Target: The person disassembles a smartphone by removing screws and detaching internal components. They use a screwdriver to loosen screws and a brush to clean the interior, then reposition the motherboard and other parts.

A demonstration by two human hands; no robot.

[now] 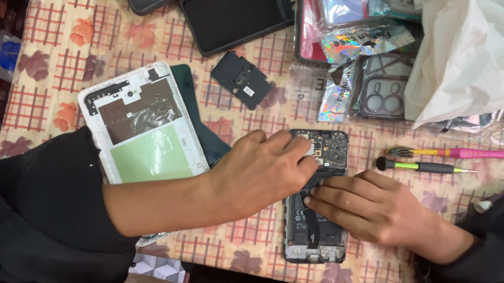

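A worktop (64, 34) covered by a cloth printed with red checks and brown-orange flowers fills the view; dark shelving with small packets shows along the left edge.

The opened phone (315, 223) lies back-off in the near middle of the worktop, circuit board at its far end and battery area nearer. The left hand (261, 172) reaches in from the left and presses its fingertips on the phone's upper part, bent and pinching at something there; what they grasp is hidden. The right hand (371, 206) comes from the right, fingers laid flat and unclenched against a dark strip across the phone's middle.

Left of the phone lies a white back cover (141, 125), inside up, with a green patch, partly under the left forearm. Farther off sit a small black plate (241, 80), two dark phones (231, 13), packaged cases (359, 48) and a crumpled white bag (471, 56). To the right lie a black-handled screwdriver (419, 167) and pink tweezers (464, 153).
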